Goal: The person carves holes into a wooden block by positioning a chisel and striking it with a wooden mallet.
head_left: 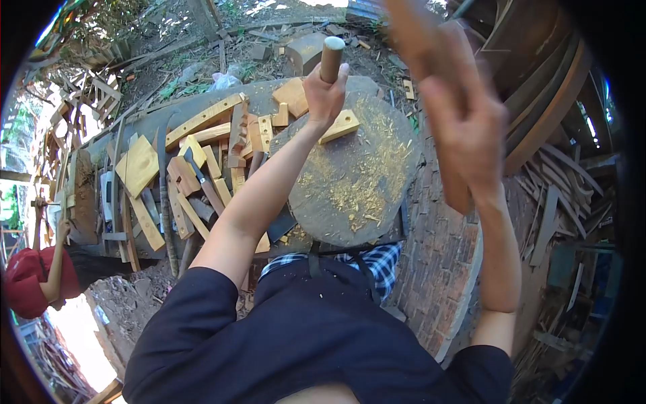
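My left hand (pixel 324 95) is wrapped round an upright round handle (pixel 331 60) with a pale top end, above the far part of a round wooden block (pixel 363 195). Just beneath it a yellow wood piece (pixel 341 126) with a hole lies on the block; whether the tool touches it is hidden by my hand. My right hand (pixel 468 128) is raised at the right, closed round a long brown wooden piece (pixel 457 192), blurred by motion. Wood chips (pixel 360 202) are scattered over the block.
Left of the block, a bench holds drilled wood pieces (pixel 205 121), a yellow board (pixel 138 166) and a dark-bladed tool (pixel 194 165). Another person in a red top (pixel 30 276) is at the far left. Curved timber (pixel 552 101) stands at the right, above brick paving (pixel 434 269).
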The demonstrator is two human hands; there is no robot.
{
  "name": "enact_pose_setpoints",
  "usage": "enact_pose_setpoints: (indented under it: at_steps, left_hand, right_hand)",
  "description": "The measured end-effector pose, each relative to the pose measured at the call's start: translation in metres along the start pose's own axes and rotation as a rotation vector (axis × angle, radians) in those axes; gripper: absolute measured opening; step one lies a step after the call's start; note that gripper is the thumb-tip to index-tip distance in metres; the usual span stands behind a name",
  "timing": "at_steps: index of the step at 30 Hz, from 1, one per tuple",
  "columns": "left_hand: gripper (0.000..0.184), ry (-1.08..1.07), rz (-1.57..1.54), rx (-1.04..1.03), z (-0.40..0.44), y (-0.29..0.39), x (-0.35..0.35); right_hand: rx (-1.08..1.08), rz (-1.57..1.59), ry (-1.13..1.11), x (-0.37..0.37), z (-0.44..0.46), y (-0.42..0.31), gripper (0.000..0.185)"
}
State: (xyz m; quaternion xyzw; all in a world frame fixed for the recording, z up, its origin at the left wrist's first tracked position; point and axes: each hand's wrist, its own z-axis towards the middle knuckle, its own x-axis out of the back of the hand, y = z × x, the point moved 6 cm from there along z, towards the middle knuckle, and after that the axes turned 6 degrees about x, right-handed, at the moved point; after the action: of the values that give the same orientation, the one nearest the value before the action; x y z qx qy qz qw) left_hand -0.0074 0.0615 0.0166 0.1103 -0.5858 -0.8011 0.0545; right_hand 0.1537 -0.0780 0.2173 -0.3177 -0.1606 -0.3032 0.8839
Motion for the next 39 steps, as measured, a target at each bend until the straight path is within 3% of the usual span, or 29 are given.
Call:
enact_pose_setpoints:
  at_steps: [2, 6, 8, 11, 13, 14, 16, 19, 20, 22, 23, 25, 26, 28, 36, 39]
  left_hand:
    - [0.027, -0.029, -0.039, -0.008, 0.002, -0.002, 0.002]
    - [0.027, -0.08, -0.036, 0.057, 0.015, -0.015, 0.001]
    - [0.027, -0.114, -0.061, 0.081, 0.02, -0.015, -0.003]
    - [0.027, -0.12, -0.077, 0.079, 0.02, -0.016, -0.003]
    - [0.027, -0.129, -0.054, 0.084, 0.013, -0.015, -0.003]
    - [0.027, -0.113, -0.048, 0.027, 0.01, -0.012, -0.003]
    - [0.026, -0.099, -0.029, -0.014, 0.005, -0.008, 0.001]
    - [0.023, -0.124, -0.065, 0.067, 0.003, -0.006, -0.002]
    - [0.023, -0.135, -0.065, 0.069, 0.003, -0.005, -0.003]
    - [0.022, -0.154, -0.165, 0.138, 0.006, -0.007, -0.002]
    - [0.021, -0.189, -0.168, 0.205, 0.008, -0.008, -0.002]
    - [0.023, -0.211, -0.205, 0.267, 0.017, -0.008, -0.001]
    - [0.024, -0.237, -0.258, 0.331, 0.019, -0.011, -0.002]
    - [0.025, -0.203, -0.278, 0.364, 0.028, -0.017, 0.004]
    - [0.022, -0.188, -0.318, 0.728, 0.072, -0.081, -0.003]
    - [0.025, -0.113, -0.411, 1.022, 0.081, -0.14, 0.012]
  right_hand:
    - [-0.173, -0.152, -0.402, -0.031, -0.027, 0.03, 0.057]
    - [-0.281, -0.08, -0.276, -0.042, -0.067, 0.077, 0.06]
    - [-0.484, -0.304, -0.231, -0.053, -0.11, 0.108, 0.064]
    - [-0.531, -0.376, -0.289, -0.074, -0.173, 0.152, 0.064]
    - [-0.827, -0.519, -0.543, -0.083, -0.204, 0.163, 0.067]
    - [-0.837, -0.506, -0.551, -0.087, -0.209, 0.165, 0.067]
    - [-0.317, -0.957, -0.546, -0.089, -0.187, 0.142, 0.073]
    - [-0.059, -0.608, -0.34, -0.109, -0.129, 0.117, 0.086]
    - [-0.07, -0.612, -0.336, -0.127, -0.124, 0.124, 0.086]
    - [0.128, -0.497, -0.461, -0.175, -0.126, 0.129, 0.081]
    - [0.126, -0.488, -0.461, -0.184, -0.13, 0.135, 0.081]
    - [-0.128, -0.359, -0.708, -0.214, -0.15, 0.153, 0.07]
    - [-0.129, -0.334, -0.731, -0.22, -0.157, 0.153, 0.07]
    - [-0.061, -0.352, -0.568, -0.214, -0.155, 0.152, 0.062]
    - [-0.078, -0.354, -0.551, -0.214, -0.158, 0.154, 0.065]
    - [-0.043, -0.376, -0.523, -0.21, -0.158, 0.151, 0.066]
